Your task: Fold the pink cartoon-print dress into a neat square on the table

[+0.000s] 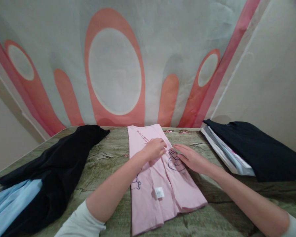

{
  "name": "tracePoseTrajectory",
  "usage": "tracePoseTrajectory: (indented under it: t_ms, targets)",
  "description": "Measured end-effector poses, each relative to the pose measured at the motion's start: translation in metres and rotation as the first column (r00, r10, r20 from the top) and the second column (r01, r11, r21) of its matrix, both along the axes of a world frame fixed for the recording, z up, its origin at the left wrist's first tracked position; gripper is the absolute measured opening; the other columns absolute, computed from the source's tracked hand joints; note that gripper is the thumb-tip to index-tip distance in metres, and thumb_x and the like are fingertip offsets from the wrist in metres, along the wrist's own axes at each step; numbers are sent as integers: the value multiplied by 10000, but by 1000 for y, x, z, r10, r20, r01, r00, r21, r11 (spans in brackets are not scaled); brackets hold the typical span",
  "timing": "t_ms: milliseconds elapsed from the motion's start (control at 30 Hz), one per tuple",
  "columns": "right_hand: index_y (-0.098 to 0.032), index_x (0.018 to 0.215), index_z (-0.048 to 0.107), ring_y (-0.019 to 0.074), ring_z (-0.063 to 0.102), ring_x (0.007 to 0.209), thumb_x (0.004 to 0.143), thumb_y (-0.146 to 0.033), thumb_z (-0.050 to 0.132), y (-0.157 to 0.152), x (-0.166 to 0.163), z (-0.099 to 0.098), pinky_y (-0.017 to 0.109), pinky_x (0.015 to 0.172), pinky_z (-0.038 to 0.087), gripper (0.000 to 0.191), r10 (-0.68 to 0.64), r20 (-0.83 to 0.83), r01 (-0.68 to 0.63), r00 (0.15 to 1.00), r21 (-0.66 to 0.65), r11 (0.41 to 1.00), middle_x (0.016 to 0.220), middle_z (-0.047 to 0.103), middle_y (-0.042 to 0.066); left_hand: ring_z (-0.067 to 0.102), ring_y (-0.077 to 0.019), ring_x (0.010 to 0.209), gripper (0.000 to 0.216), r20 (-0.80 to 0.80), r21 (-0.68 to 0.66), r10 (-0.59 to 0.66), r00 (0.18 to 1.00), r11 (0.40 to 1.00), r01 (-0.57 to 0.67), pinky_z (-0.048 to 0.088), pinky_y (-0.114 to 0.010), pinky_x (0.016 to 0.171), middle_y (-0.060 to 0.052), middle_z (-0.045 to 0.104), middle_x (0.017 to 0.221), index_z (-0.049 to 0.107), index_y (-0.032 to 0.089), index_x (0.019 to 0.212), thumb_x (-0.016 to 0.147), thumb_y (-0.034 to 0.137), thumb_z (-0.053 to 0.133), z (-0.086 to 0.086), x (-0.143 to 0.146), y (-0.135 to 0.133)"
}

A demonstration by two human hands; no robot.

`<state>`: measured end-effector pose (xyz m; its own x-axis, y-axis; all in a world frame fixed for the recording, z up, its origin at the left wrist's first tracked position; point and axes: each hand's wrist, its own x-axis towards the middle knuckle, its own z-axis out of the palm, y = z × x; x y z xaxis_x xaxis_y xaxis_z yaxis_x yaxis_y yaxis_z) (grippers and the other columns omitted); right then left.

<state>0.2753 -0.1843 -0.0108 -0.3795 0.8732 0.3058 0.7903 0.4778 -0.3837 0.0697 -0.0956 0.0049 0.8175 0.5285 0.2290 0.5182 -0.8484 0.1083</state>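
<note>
A pink garment (148, 210) with dark line drawings lies folded lengthwise into a long strip on the table, a white label (159, 192) showing near its front part. Creases run down its middle. My left hand (155, 148) rests on the upper middle of the cloth, fingers loosely bent and slightly apart, not visibly gripping it. At the strip's right edge, beside a printed drawing, my right hand (191, 158) touches the fabric with its fingers stretched out toward the left hand. The thumb side lies over the cloth.
A loose black garment (64, 164) with a light blue one (17, 200) lies at the left. To the right is a stack of folded clothes (236, 164) topped by a dark garment (261, 144). The wood-patterned tabletop (108, 184) meets a patterned wall hanging (153, 65) behind.
</note>
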Motion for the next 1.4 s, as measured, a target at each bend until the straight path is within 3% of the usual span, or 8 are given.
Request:
tracePoseTrajectory:
  t_ms: [100, 267, 400, 500, 700, 933, 1167, 1400]
  targets:
    - [-178, 1240, 499, 211, 394, 1226, 874, -213, 368, 20, -6, -13, 394, 1023, 316, 390, 28, 121, -33, 992, 39, 999, 1317, 474, 87, 529, -215, 952, 202, -11, 16, 10, 1000, 1000, -10, 397, -355, 874, -76, 573, 964, 583, 180, 959, 847, 325, 498, -9, -3, -18]
    - [-146, 1095, 607, 246, 416, 1192, 834, -154, 385, 39, 4, -10, 428, 1004, 314, 342, -201, 283, 187, 938, 74, 979, 1212, 562, 109, 497, -204, 995, 195, 53, -23, 60, 997, 998, -59, 395, -338, 887, -70, 537, 1036, 547, 185, 991, 845, 309, 513, -11, -10, -31]
    - [-117, 1214, 527, 219, 369, 1242, 854, -168, 351, 51, -3, -8, 393, 1042, 285, 403, -130, 213, 100, 968, 149, 984, 1315, 476, 109, 481, -203, 995, 167, 114, 5, 92, 989, 996, -93, 397, -334, 879, -68, 518, 1049, 532, 182, 981, 832, 257, 522, -10, -7, -37]
    - [-140, 1323, 408, 202, 317, 1287, 895, -247, 318, 60, -17, -14, 389, 1048, 276, 450, 8, 228, -24, 974, 68, 997, 1397, 380, 90, 496, -203, 937, 90, 69, 24, 96, 993, 995, -98, 410, -331, 839, -72, 535, 965, 544, 169, 869, 845, 237, 489, -10, -5, -40]
    - [-126, 1317, 410, 248, 276, 1306, 910, -280, 288, 76, -15, -22, 477, 1054, 194, 452, -213, 334, 222, 918, 12, 975, 1398, 372, 119, 516, -199, 888, 130, -7, 14, 103, 995, 995, -103, 414, -331, 800, -70, 543, 933, 546, 181, 846, 854, 300, 495, -6, -12, -48]
    - [-168, 1381, 306, 203, 234, 1328, 928, -319, 240, 82, -32, -23, 417, 1060, 206, 482, -42, 286, 60, 957, -53, 997, 1451, 277, 83, 510, -198, 891, 124, 36, 36, 96, 995, 995, -98, 417, -322, 802, -67, 546, 942, 547, 180, 880, 862, 284, 480, -8, -14, -54]
    - [-164, 1384, 307, 226, 234, 1327, 933, -342, 209, 89, -31, -28, 437, 1066, 181, 494, -141, 298, 173, 944, -85, 981, 1461, 251, 75, 538, -188, 815, 182, -9, -27, 94, 996, 995, -95, 439, -306, 736, -58, 559, 884, 557, 182, 839, 890, 265, 403, -2, -12, -59]
    - [-139, 1346, 370, 225, 232, 1326, 917, -263, 264, 83, -31, -29, 436, 1061, 198, 459, -172, 254, 159, 952, 70, 985, 1434, 313, 91, 512, -192, 940, 198, 80, 29, 103, 991, 994, -106, 403, -320, 868, -74, 562, 952, 580, 172, 927, 892, 202, 387, -6, -21, -45]
